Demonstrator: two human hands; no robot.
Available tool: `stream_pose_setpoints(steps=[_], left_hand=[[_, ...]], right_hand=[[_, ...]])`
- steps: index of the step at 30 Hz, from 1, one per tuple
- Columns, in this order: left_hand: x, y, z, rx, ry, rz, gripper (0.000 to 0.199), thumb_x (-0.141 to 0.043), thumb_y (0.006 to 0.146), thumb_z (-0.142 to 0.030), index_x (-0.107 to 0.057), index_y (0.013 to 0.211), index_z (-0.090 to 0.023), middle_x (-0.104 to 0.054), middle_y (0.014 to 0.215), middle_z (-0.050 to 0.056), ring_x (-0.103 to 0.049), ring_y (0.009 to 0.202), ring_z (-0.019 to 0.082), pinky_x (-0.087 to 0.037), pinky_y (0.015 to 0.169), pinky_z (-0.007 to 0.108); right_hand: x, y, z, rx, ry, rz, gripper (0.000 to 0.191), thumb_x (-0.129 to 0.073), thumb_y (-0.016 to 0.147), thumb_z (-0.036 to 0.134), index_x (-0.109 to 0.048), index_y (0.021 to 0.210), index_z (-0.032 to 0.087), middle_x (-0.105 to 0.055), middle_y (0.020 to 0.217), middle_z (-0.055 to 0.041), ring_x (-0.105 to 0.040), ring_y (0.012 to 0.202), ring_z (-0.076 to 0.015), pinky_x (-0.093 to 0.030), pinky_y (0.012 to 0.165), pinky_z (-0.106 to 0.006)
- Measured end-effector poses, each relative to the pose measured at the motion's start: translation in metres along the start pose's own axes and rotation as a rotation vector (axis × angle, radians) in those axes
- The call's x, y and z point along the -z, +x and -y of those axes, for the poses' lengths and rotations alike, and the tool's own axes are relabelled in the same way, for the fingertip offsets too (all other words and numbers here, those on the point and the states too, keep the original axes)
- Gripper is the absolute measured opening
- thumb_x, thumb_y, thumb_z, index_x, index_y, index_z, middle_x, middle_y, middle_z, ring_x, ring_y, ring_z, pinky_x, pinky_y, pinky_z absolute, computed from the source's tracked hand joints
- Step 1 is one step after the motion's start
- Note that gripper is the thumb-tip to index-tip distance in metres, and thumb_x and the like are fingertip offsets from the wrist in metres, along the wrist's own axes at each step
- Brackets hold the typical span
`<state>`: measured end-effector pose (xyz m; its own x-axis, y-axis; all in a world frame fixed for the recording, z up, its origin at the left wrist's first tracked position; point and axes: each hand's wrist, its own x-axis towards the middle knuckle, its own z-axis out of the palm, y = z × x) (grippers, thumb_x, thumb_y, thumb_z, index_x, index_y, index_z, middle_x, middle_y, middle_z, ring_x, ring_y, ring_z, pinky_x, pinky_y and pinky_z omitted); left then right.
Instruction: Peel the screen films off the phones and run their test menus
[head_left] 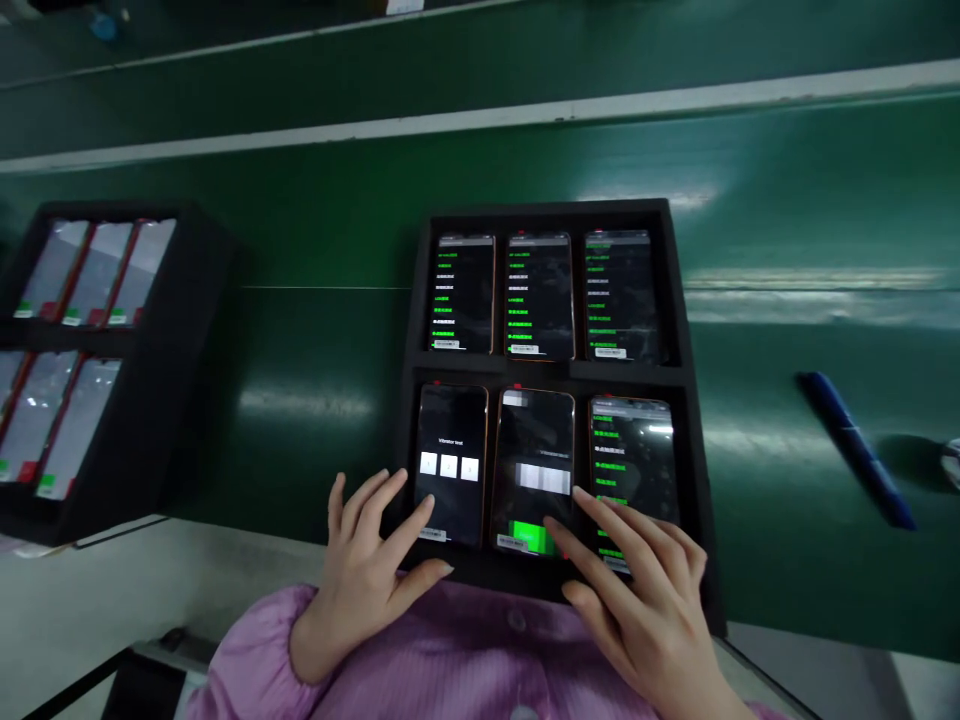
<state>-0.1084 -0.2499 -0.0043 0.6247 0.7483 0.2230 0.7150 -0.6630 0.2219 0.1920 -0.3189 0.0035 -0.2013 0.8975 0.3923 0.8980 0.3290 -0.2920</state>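
A black foam tray (495,370) holds several smartphones in two rows, screens lit. My left hand (367,550) is spread at the tray's front left, its index fingertip over the front-left phone (450,505), which reads "Vibrator test" above three white squares. My right hand (645,590) has its fingers apart, with the index fingertip at a green button on the front-middle phone (534,430). That screen looks smeared, as if changing. The front-right phone (634,445), showing green text lines, is partly covered by my right fingers. Neither hand grips anything.
On the left stands another black tray (195,270) of phones with pale screens and red edges. A blue marker pen (855,450) lies to the right on the green table (315,330). At the right edge is a partly visible round object (951,463).
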Motion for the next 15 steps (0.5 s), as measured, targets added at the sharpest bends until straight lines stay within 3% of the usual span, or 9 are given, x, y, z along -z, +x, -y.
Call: stream_pose_setpoints(steps=[5,8,11,13,15], left_hand=[[0.002,0.031,-0.013,-0.078,0.047,0.042,0.065,-0.062,0.095,-0.071,-0.065,0.143,-0.028,-0.055,0.152,0.015,-0.043,0.144,0.038,0.001,0.129,0.069],[0.005,0.058,-0.006,-0.094,0.033,0.042,0.069,-0.056,0.095,-0.077,-0.064,0.143,-0.028,-0.051,0.158,0.015,-0.039,0.148,0.039,0.005,0.128,0.072],[0.005,0.104,0.025,0.001,-0.045,0.005,0.054,-0.05,0.103,-0.066,-0.068,0.138,-0.028,-0.052,0.157,0.012,-0.038,0.15,0.038,-0.01,0.128,0.073],[0.003,0.145,0.053,0.091,-0.083,0.076,0.044,-0.045,0.109,-0.052,-0.064,0.143,-0.033,-0.048,0.161,0.009,-0.037,0.151,0.038,-0.017,0.125,0.076],[-0.003,0.187,0.079,0.124,-0.117,0.135,0.039,-0.045,0.11,-0.044,-0.066,0.141,-0.036,-0.044,0.165,0.007,-0.034,0.154,0.038,-0.016,0.123,0.08]], right_hand=[[-0.003,0.002,0.0,-0.043,-0.026,0.019,0.034,-0.051,0.109,0.044,-0.075,0.122,0.024,-0.07,0.138,-0.0142,-0.061,0.121,-0.0309,-0.036,0.098,-0.049],[-0.005,0.002,0.003,-0.061,-0.006,0.012,0.035,-0.05,0.109,0.047,-0.076,0.121,0.027,-0.072,0.138,-0.0112,-0.063,0.12,-0.0291,-0.036,0.099,-0.048],[-0.009,0.001,0.008,-0.168,0.061,-0.014,0.04,-0.048,0.108,0.054,-0.078,0.118,0.03,-0.073,0.137,-0.0083,-0.064,0.119,-0.0282,-0.036,0.102,-0.049],[-0.012,0.001,0.011,-0.239,0.106,-0.031,0.044,-0.046,0.107,0.059,-0.079,0.115,0.031,-0.074,0.135,-0.0065,-0.065,0.119,-0.0279,-0.035,0.104,-0.049],[-0.012,0.001,0.011,-0.231,0.098,-0.061,0.043,-0.046,0.108,0.058,-0.079,0.113,0.031,-0.075,0.133,-0.006,-0.066,0.117,-0.027,-0.036,0.103,-0.049]])
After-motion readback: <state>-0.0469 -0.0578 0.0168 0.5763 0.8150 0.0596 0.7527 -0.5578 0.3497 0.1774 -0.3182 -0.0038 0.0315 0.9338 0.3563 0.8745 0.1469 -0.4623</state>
